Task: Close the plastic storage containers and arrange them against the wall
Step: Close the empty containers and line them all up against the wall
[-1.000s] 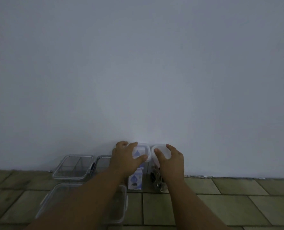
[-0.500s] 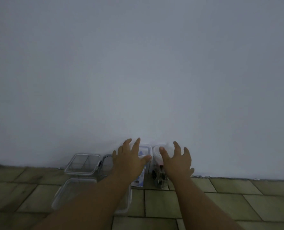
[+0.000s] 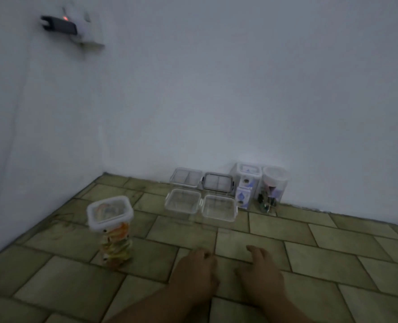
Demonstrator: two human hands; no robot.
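Note:
Two tall lidded containers stand against the wall: a square one with a blue label [image 3: 246,185] and a round one [image 3: 272,190] right of it. Left of them sit flat clear containers in two rows: two by the wall [image 3: 185,177] [image 3: 217,182] and two in front [image 3: 182,200] [image 3: 219,207]. A tall square container with colourful contents [image 3: 113,227] stands alone at the left, lid on. My left hand [image 3: 196,271] and my right hand [image 3: 262,273] hang low over the floor, fingers loosely curled, holding nothing.
The floor is greenish tile [image 3: 309,248]. A side wall meets the back wall in a corner at the left [image 3: 102,171]. A dark device with a red light sits on a wall socket [image 3: 60,25] high up.
Both hands let go of the two tall containers at the wall and drew back toward me. The view pulled back and turned left, bringing the colourful container into sight.

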